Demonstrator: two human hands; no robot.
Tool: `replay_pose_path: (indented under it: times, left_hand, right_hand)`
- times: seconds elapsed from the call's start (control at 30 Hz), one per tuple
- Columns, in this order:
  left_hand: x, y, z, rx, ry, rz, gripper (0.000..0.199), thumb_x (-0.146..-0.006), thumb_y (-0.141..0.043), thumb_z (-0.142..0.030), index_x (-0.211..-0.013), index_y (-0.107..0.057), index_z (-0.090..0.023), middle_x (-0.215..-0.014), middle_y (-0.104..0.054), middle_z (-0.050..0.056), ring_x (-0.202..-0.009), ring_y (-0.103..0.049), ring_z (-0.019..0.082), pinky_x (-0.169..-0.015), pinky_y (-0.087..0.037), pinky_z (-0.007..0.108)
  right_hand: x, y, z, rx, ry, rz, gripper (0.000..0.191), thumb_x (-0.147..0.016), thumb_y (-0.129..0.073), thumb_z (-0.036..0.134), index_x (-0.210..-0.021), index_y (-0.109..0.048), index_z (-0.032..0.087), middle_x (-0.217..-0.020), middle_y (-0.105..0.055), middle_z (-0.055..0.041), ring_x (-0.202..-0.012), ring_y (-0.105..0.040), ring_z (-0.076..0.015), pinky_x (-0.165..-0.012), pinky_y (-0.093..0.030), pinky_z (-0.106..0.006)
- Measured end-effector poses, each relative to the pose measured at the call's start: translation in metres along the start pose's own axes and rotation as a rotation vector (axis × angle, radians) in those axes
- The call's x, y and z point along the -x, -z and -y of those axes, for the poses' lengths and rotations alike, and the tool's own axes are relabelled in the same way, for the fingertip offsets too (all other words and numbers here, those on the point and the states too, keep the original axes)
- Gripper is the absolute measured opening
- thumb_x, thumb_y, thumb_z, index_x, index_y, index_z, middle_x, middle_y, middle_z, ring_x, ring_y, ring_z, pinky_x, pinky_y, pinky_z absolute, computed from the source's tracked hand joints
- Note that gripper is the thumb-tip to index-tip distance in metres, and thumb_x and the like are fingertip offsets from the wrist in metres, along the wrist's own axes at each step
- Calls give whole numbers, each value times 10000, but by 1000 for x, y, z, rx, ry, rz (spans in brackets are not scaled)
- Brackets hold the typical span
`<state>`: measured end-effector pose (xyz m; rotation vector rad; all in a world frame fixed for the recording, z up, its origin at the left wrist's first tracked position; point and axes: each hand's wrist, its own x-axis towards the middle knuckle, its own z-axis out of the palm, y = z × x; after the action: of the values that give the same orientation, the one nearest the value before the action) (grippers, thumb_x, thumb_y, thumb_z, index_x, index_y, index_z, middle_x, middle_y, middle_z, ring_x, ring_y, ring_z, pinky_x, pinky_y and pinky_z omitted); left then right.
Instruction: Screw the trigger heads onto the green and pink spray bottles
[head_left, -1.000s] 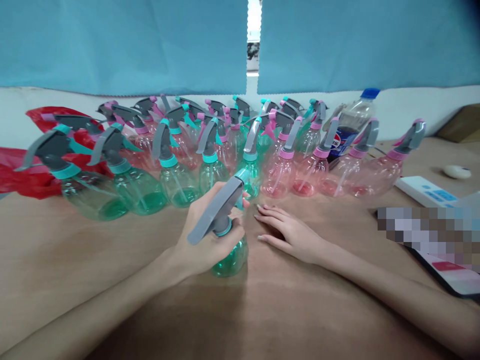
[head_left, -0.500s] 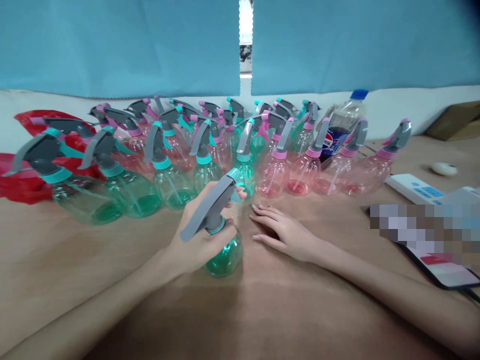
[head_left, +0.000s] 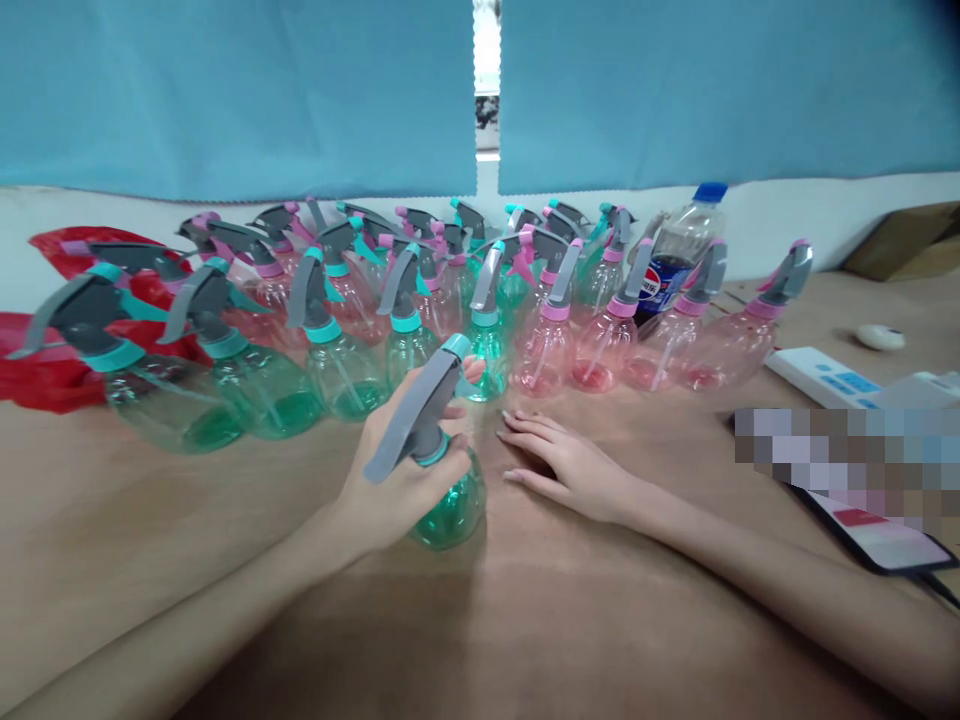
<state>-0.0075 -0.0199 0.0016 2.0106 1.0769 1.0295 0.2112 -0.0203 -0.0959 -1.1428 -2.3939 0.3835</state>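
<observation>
A green spray bottle (head_left: pixel 454 510) with a grey and turquoise trigger head stands on the brown table (head_left: pixel 555 620). My left hand (head_left: pixel 397 460) is wrapped round its neck from the left, with some fingers partly hidden behind the head. To its right my right hand (head_left: pixel 566 460) lies on the table with the fingers spread, holding nothing. Behind both hands a front row holds green bottles with turquoise collars (head_left: pixel 360 375) on the left and pink bottles with pink collars (head_left: pixel 547 360) on the right. Several more spray bottles crowd behind them.
Red plastic (head_left: pixel 45 375) lies at the far left. A cola bottle (head_left: pixel 679 250) with a blue cap stands at the back right. On the right are a white power strip (head_left: pixel 821 378), a white mouse-like object (head_left: pixel 879 337), a phone (head_left: pixel 870 535) and a brown box (head_left: pixel 900 245).
The view has shifted very slightly. The left hand's fingers near the trigger have moved a little; it keeps its hold on the green bottle. My right hand rests in the same place.
</observation>
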Motion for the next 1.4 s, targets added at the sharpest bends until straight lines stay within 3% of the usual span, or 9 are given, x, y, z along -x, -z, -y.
replay_pose_path:
  times: [0.3,0.47,0.73,0.9,1.2,1.4]
  left_hand:
    - [1,0,3,-40,-46,4,500,-729,-563,-138,-1214,-506,-240,-1099,-671,59,-747,-664,167,-707,-573,312]
    - [3,0,5,-45,-53,23,530,-726,-524,-99,-1231,-499,-257,-1083,-670,41,-673,-633,139,-618,-544,271]
    - [2,-1,7,-62,-57,31,527,-725,-539,-117,-1236,-496,-235,-817,-661,-13,-552,-574,128,-578,-517,269]
    - [4,-3,8,-101,-74,5,506,-743,-538,-118,-1228,-505,-260,-913,-687,-4,-587,-610,130,-611,-531,278]
    - [5,-3,7,-63,-58,13,553,-738,-532,-107,-1263,-497,-277,-996,-687,12,-814,-675,184,-717,-547,311]
    - [4,1,4,-77,-73,44,501,-735,-531,-108,-1221,-530,-230,-766,-641,-28,-592,-607,145,-623,-511,282]
  right_hand:
    - [2,-3,-2,-22,-14,-10,506,-944,-478,485,-1347,-530,184,-1439,-495,-150,-1357,-421,-286,-1104,-363,-513]
    - [2,-5,-3,-40,-14,-22,488,-943,-480,483,-1352,-531,220,-1420,-520,-128,-1341,-440,-294,-1086,-383,-530]
    - [3,-5,-4,-30,-24,-10,485,-943,-485,476,-1352,-533,219,-1430,-511,-122,-1349,-430,-295,-1081,-395,-530]
    - [3,-5,-4,-38,-7,-17,486,-942,-486,475,-1357,-529,224,-1418,-523,-125,-1345,-434,-300,-1083,-386,-543]
    - [3,-6,-4,-8,-17,1,507,-948,-468,488,-1359,-520,194,-1435,-503,-131,-1354,-425,-282,-1103,-370,-525]
    - [3,-6,-5,1,-19,12,512,-954,-451,494,-1363,-512,192,-1446,-489,-134,-1362,-415,-276,-1107,-364,-522]
